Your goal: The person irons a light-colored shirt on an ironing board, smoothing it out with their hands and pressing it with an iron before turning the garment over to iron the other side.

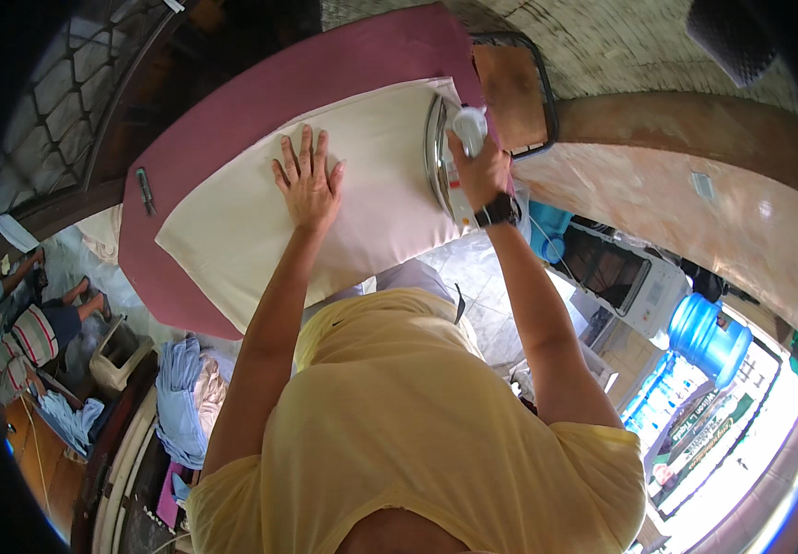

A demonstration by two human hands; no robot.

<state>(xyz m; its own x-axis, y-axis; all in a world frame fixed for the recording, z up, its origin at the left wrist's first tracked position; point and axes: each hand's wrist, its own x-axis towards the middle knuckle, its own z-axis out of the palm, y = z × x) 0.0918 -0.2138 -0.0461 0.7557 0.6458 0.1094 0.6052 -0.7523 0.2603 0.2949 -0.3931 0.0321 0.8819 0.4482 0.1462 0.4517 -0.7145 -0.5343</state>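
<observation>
A yellow T-shirt (436, 415) fills the lower centre, while at upper right the right hand (482, 175) grips a clothes iron (437, 157), long axis running up-down, right of the left hand (311, 194), spread flat on cream cloth (380, 157).

1. Cream cloth (376, 175): spread mostly smooth, slight ripples near lower edge; I see it across upper centre of frame, one corner pointing left.
2. Iron (437, 152): white and silvery, at cloth's right end, upper centre-right.

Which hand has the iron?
The right hand, with the black wristband, grips the iron; the left hand lies spread on the cream cloth.
</observation>
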